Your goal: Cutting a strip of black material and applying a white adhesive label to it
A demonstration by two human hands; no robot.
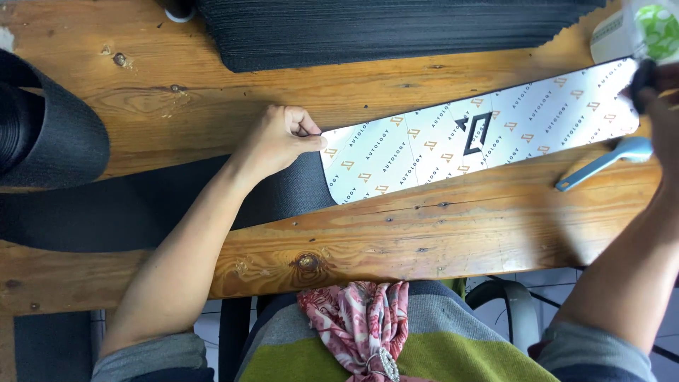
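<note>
Two hands stretch a long silvery patterned backing strip across the wooden table: left hand pinches its nine-o'clock end, right hand, blurred, grip unclear, at three o'clock—uneven pulling might crease it.

We have one head view, looking steeply down and close onto the wooden bench before our lap.
</note>
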